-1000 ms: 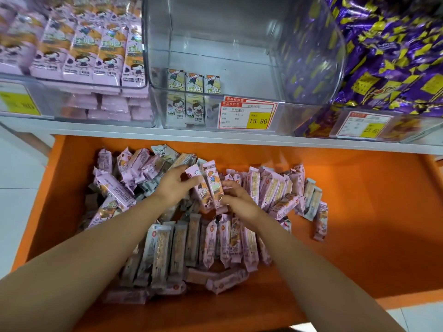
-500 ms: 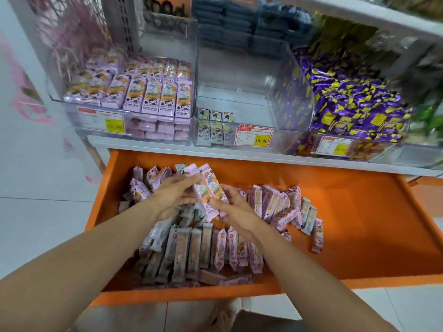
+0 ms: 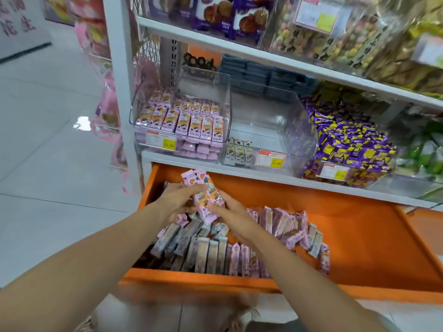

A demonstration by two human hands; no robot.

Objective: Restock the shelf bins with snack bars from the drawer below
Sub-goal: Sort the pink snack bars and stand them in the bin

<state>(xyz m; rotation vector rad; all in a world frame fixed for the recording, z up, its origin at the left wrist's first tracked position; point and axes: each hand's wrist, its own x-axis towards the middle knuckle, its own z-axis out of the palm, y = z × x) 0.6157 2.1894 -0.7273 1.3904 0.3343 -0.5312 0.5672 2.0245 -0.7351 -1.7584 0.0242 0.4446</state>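
Observation:
Between my left hand (image 3: pixel 176 200) and my right hand (image 3: pixel 230 213) I hold a small stack of pink snack bars (image 3: pixel 203 195), lifted above the open orange drawer (image 3: pixel 374 238). Both hands grip the stack from either side. Many more snack bars (image 3: pixel 215 252) lie in the drawer's left half. Above the drawer, the left clear bin (image 3: pixel 182 121) is full of pink bars. The middle clear bin (image 3: pixel 268 130) holds only a few bars at its front.
A right-hand bin of purple and yellow sweets (image 3: pixel 345 144) stands beside the middle bin. Price tags (image 3: pixel 271 159) hang on the bin fronts. Higher shelves (image 3: pixel 287 61) carry other snacks. Pale tiled floor (image 3: pixel 48 164) lies to the left of the shelf unit.
My view has pulled back and up from the drawer. Both hands have raised the stack of pink bars out of the pile toward the shelf.

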